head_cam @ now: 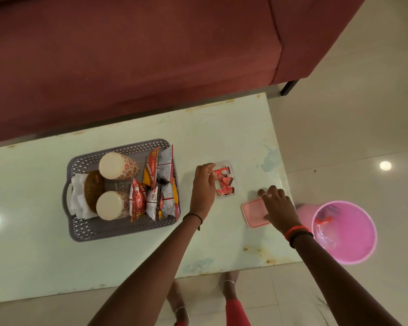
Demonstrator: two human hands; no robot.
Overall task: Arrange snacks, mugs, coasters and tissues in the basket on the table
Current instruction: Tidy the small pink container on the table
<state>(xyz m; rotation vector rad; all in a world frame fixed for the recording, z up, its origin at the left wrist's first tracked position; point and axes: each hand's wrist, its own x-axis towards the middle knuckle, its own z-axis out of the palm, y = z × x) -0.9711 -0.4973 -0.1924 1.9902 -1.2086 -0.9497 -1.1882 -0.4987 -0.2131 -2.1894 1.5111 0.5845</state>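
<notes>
A grey lattice basket (118, 228) stands on the pale table (104, 262). Inside it are two upside-down patterned mugs (117, 165) (110, 205), brown coasters (92, 188), white tissues (77, 198) along the left wall and several snack packets (156, 184) on the right side. To the right of the basket a clear box (229, 164) holds small red candy wrappers (224, 182). My left hand (201, 187) pinches one of them at the box's left side. My right hand (277, 204) rests on a pink lid (253, 214), with its fingers curled over the far edge.
A maroon sofa (127, 55) runs along the table's far side. A pink bin (346, 231) with plastic scraps inside stands on the tiled floor at the table's right end. My feet show below the table's near edge.
</notes>
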